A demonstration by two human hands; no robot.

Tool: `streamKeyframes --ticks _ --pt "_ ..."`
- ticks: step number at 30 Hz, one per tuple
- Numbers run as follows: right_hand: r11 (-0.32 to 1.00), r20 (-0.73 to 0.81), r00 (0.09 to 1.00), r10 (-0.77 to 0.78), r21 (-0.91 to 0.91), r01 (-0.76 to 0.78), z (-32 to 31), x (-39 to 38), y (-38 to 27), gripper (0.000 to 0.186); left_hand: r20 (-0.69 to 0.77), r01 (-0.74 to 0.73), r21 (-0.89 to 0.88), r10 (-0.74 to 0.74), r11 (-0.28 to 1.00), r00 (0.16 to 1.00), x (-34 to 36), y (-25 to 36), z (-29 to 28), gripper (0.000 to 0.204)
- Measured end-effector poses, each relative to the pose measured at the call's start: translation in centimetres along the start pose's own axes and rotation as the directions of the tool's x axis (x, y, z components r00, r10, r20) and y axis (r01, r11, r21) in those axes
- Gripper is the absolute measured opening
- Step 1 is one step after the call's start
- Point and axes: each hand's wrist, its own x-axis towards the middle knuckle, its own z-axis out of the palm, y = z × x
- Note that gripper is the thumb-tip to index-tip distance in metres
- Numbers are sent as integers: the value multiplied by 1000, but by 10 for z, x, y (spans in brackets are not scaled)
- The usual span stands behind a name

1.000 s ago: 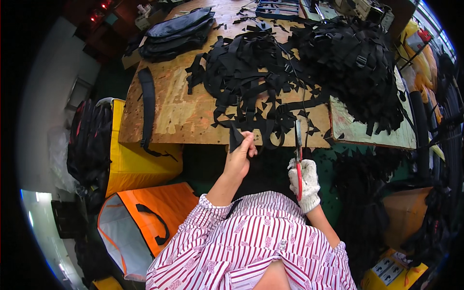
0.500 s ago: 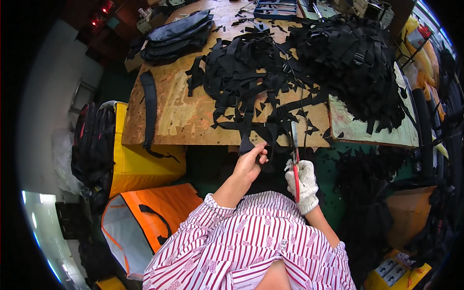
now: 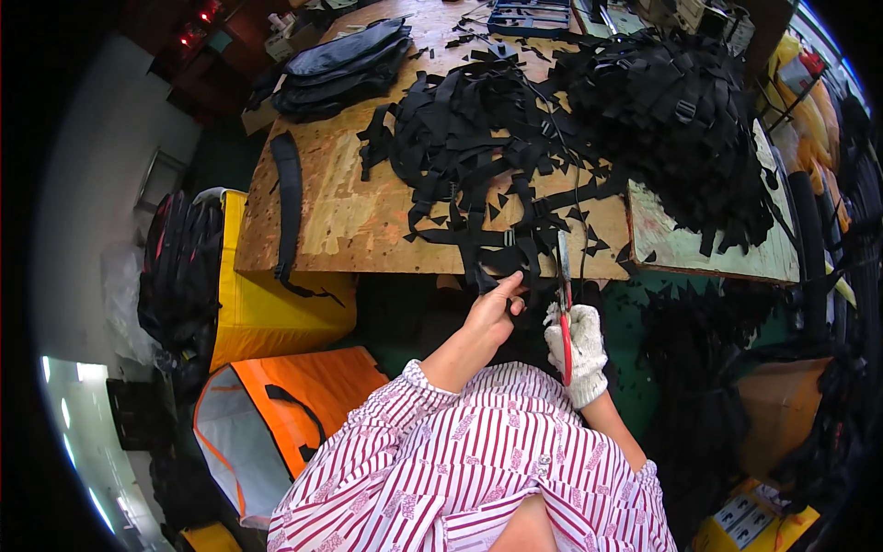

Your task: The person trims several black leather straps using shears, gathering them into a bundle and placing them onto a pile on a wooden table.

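My bare left hand (image 3: 492,317) is closed at the table's front edge, its fingers pinching a black webbing strap (image 3: 474,262). What the fingertips cover is hidden. Just to its right, my right hand (image 3: 578,350), in a white knit glove, grips red-handled scissors (image 3: 564,345). Their metal blades point away from me, beside the straps; I cannot tell whether they touch any. Beyond both hands spreads a tangled heap of black straps (image 3: 460,138) with plastic buckles, and small black triangular offcuts (image 3: 593,244) lie around it.
A larger pile of black straps (image 3: 681,138) sits on the right. Dark folded pieces (image 3: 345,69) are stacked at the far left, near a padded shoulder strap (image 3: 287,202). A blue tray (image 3: 529,18) stands at the back. An orange bag (image 3: 313,396) and a yellow container (image 3: 267,313) stand lower left.
My left hand has moved slightly right, closer to the scissors, and the strap at its fingers has shifted with it. The gloved right hand stays nearly in place.
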Motion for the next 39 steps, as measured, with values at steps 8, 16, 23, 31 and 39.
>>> streamKeyframes --ticks 8,16,23,31,39 --pt "999 -38 999 8 43 -7 2 -1 -10 32 127 -384 90 372 919 920 -31 30 10 7" --pt "1000 6 1000 -17 4 17 1 -1 -6 33 35 -703 66 703 708 711 -31 76 -14 19" --pt "996 -15 996 -86 32 87 4 -3 2 34 213 -978 40 955 203 207 -40 114 -25 18" --pt "996 25 996 -91 -20 91 3 -7 -3 35 205 -825 224 803 518 560 -71 98 -8 18" --pt "896 104 923 -371 -220 385 6 -10 3 45 336 -703 244 622 668 708 -62 72 -6 21"
